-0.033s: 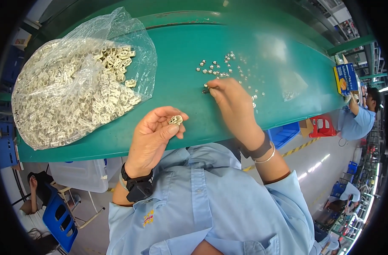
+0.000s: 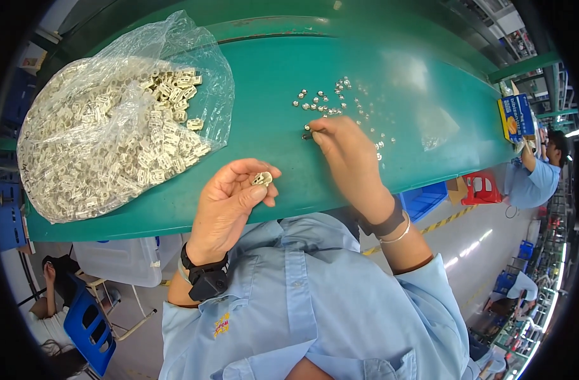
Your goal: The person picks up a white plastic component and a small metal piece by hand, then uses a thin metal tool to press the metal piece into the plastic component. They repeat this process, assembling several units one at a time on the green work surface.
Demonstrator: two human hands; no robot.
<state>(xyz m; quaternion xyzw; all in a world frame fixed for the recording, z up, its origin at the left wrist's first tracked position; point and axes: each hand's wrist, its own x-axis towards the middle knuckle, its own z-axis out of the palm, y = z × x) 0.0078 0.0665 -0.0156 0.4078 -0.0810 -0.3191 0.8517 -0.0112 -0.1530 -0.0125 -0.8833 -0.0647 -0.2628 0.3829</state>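
Note:
My left hand (image 2: 229, 197) is closed on a cream plastic housing (image 2: 262, 179), gripped between thumb and fingers with its hollow end showing. To the right and farther out, my right hand (image 2: 349, 152) pinches a small shiny metal piece (image 2: 307, 127) between thumb and forefinger, just over the green tabletop (image 2: 264, 114). Beyond its knuckles lie several loose round metal pieces (image 2: 321, 95), scattered toward the right. At the left, a clear plastic bag (image 2: 210, 54) lies open, heaped with cream plastic housings (image 2: 112, 139) of the same kind.
A blue and yellow box (image 2: 516, 118) stands at the table's right end, where a person in light blue (image 2: 536, 180) works. Below the table edge are a blue bin (image 2: 424, 201), a red stool (image 2: 481, 188) and a clear plastic tub (image 2: 118, 261). A blue chair (image 2: 90, 326) stands lower left.

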